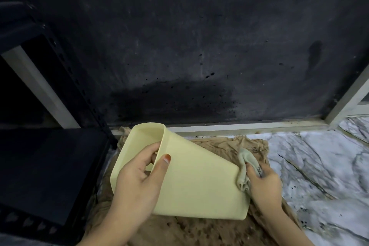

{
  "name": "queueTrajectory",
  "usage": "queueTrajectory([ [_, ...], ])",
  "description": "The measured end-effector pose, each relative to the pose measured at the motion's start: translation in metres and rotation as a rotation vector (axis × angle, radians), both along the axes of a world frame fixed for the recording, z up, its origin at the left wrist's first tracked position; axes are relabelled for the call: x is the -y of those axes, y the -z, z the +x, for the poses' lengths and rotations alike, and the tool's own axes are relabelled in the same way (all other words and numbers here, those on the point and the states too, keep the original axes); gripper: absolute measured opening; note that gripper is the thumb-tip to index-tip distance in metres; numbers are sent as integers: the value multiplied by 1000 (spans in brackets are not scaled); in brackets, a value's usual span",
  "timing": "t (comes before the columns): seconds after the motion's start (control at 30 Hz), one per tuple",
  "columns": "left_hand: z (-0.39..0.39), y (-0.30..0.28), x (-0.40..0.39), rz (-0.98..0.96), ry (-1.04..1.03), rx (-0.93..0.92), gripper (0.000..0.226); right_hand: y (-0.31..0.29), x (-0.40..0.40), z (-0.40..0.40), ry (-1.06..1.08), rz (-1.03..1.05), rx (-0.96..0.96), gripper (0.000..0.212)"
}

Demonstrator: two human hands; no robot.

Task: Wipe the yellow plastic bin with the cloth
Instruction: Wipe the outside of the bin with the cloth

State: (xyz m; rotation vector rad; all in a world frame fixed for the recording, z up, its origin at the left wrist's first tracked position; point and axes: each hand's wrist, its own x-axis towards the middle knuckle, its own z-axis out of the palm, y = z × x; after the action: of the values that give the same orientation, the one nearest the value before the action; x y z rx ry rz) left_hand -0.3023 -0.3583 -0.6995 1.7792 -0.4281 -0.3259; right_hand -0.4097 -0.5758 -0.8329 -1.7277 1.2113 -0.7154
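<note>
Hands work over a brown rag (229,146) spread on the marble-patterned floor (319,166). The left hand (137,181) is clamped on the rim of the yellow plastic bin (199,181), thumb outside, fingers inside, holding it tipped on its side with the mouth toward the black shelf unit (40,166). The right hand (263,183) is closed around a bunched pale cloth (245,168), pressing it against the bin's base end.
</note>
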Motion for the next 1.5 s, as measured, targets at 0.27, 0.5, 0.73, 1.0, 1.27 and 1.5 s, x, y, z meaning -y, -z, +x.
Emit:
queueTrajectory([
  [0.27,9,-5,-3,85,14,0,26,14,-32,-16,122,-32,34,13],
  [0.5,17,-24,2,126,13,-74,22,-10,-67,-3,-42,-365,205,30],
  [0.73,36,-15,-10,149,-43,-276,51,-16,-94,7,-252,-580,233,28],
  [1.0,39,-5,-11,115,-30,-153,69,-26,-103,10,-265,-571,262,25],
  [1.27,22,6,-4,167,121,138,22,-54,-112,26,-321,-442,347,18],
  [1.5,25,11,-4,116,69,128,35,-79,-97,41,-479,-194,221,17],
])
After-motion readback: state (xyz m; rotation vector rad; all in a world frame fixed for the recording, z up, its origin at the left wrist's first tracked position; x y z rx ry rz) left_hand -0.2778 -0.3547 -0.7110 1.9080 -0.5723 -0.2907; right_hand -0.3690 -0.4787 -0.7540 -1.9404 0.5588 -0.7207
